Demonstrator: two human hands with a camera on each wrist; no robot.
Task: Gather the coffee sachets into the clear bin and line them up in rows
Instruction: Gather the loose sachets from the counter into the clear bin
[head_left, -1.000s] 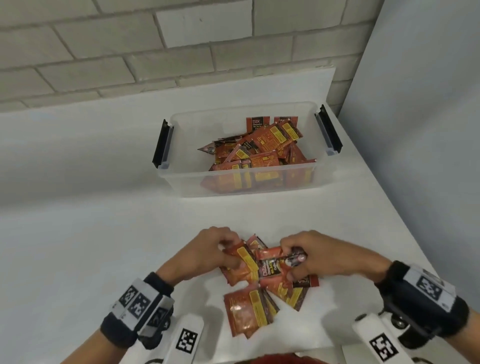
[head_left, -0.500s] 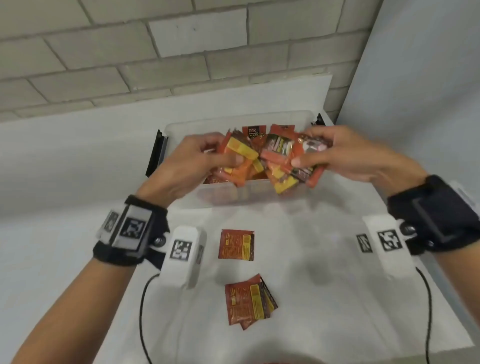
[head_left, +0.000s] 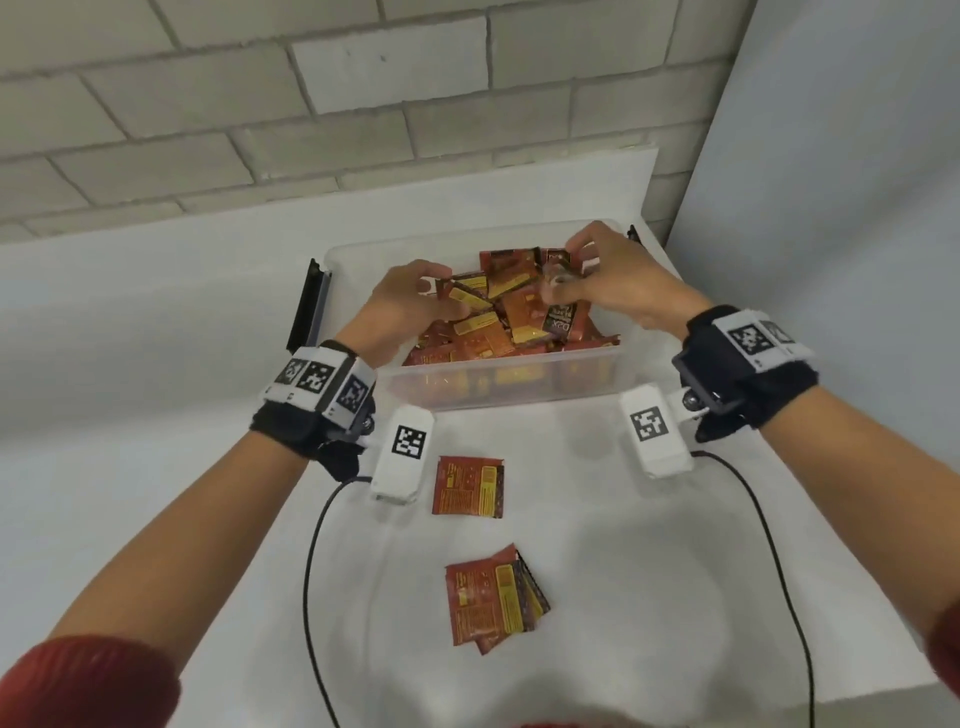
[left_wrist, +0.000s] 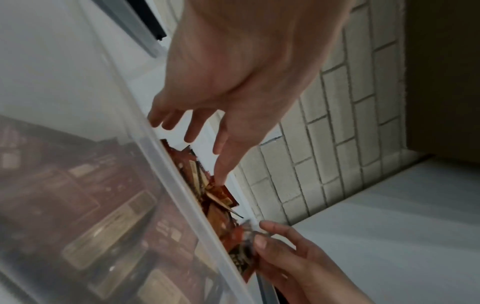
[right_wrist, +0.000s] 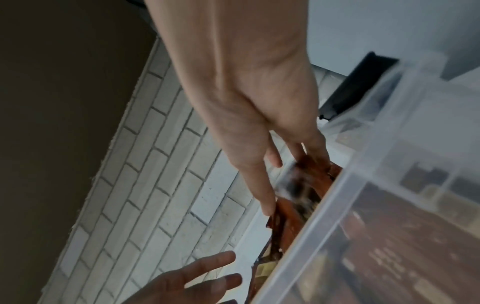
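Note:
The clear bin (head_left: 519, 387) stands at the back of the white table, heaped with red-orange coffee sachets (head_left: 483, 338) lying at all angles. Both hands are over it. My left hand (head_left: 421, 291) has its fingers spread and straight above the heap (left_wrist: 197, 148), the thumb tip touching a sachet. My right hand (head_left: 582, 270) pinches a sachet (left_wrist: 244, 246) between thumb and fingers at the bin's right end (right_wrist: 285, 179). One loose sachet (head_left: 469, 486) lies flat in front of the bin. A small stack of sachets (head_left: 493, 597) lies nearer to me.
The bin has black latch handles (head_left: 306, 306) at both ends. A brick wall (head_left: 363, 130) runs behind the table and a grey panel (head_left: 831, 208) closes the right side. Two black cables (head_left: 311, 571) trail across the table from the wrist cameras.
Both hands lifted a bunch of sachets from the table's front and carried it over the bin. The bunch now lies in the bin; the left hand has let go.

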